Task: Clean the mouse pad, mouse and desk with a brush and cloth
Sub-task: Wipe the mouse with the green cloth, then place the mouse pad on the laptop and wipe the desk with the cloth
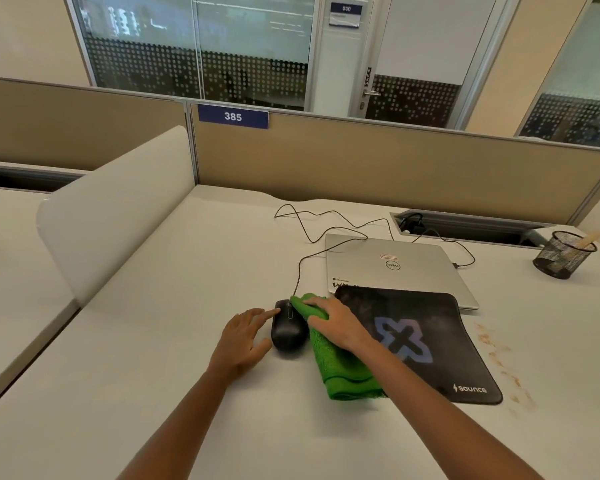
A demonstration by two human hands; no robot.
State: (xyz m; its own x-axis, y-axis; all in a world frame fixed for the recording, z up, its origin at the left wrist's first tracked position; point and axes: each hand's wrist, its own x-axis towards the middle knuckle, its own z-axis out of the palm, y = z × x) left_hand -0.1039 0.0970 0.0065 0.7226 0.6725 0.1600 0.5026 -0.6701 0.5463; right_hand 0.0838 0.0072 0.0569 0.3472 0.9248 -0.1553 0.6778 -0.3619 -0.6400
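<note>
Right hand (336, 327) on cloth (340, 374), mouse pad (440, 317) (lettered "source")

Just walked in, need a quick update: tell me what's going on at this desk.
A person's right hand presses a green cloth against the black mouse, while the left hand touches its other side with straight fingers. The mouse pad lies just right, overlapping a closed laptop. Brown crumbs lie on the desk right of the pad.
</note>
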